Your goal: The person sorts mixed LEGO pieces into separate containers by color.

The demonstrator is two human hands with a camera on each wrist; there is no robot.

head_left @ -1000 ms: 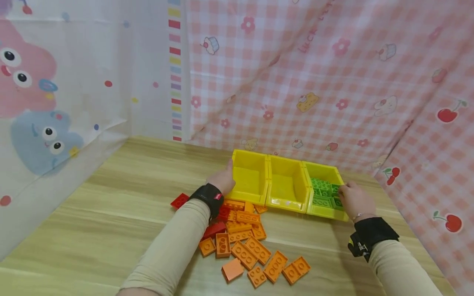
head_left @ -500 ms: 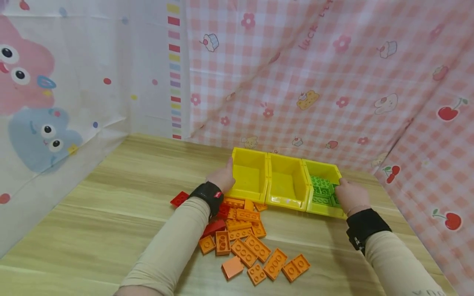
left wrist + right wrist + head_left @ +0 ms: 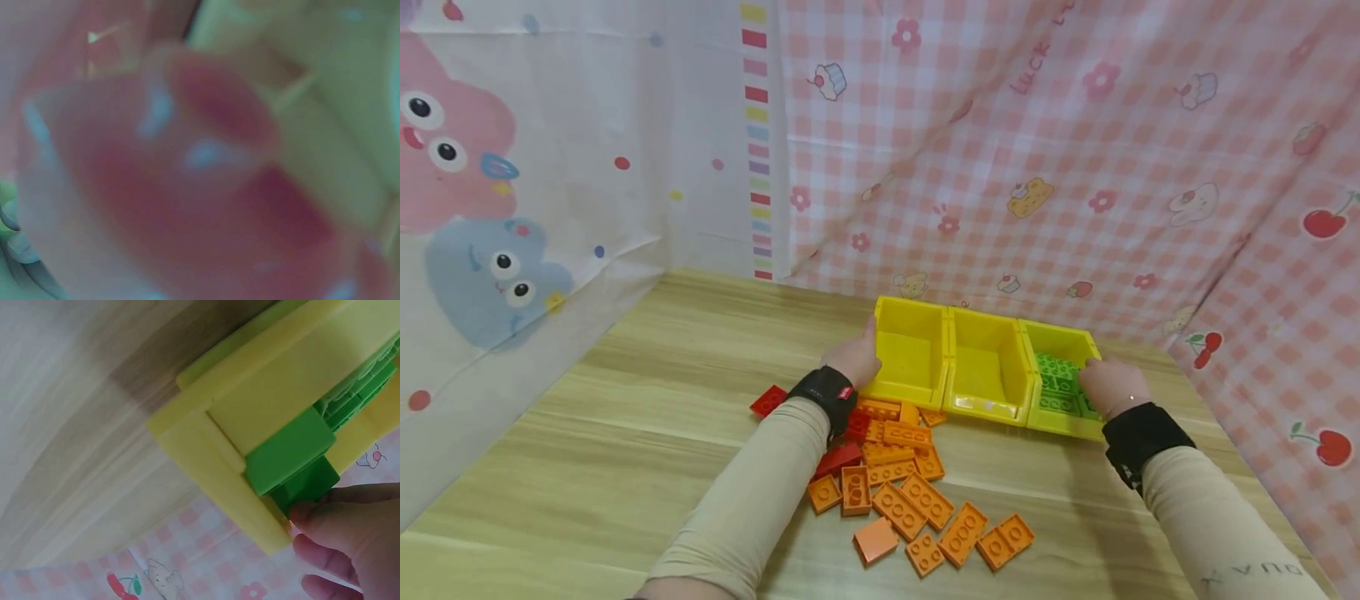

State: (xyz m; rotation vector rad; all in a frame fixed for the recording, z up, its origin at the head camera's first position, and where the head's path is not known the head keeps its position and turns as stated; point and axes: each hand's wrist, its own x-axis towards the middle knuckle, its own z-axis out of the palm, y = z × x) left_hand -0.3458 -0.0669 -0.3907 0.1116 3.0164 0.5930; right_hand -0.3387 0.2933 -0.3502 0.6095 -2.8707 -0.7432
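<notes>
Wooden table [image 3: 625, 433], bins [image 3: 985, 367] nudged farther away.

back wall: pink gingham cloth [image 3: 1060, 158] printed with flowers, cupcakes and cherries, hanging in slanting folds down to the far edge of the tabletop
left wall: white cloth [image 3: 550, 167] with a pink and a blue cartoon figure and scattered dots, its hem lying on the left edge
seam: a strip of coloured bars [image 3: 758, 150] where the two cloths meet
tabletop: light wood-grain surface [image 3: 625, 450]
light: even, soft, with faint shadows
</notes>
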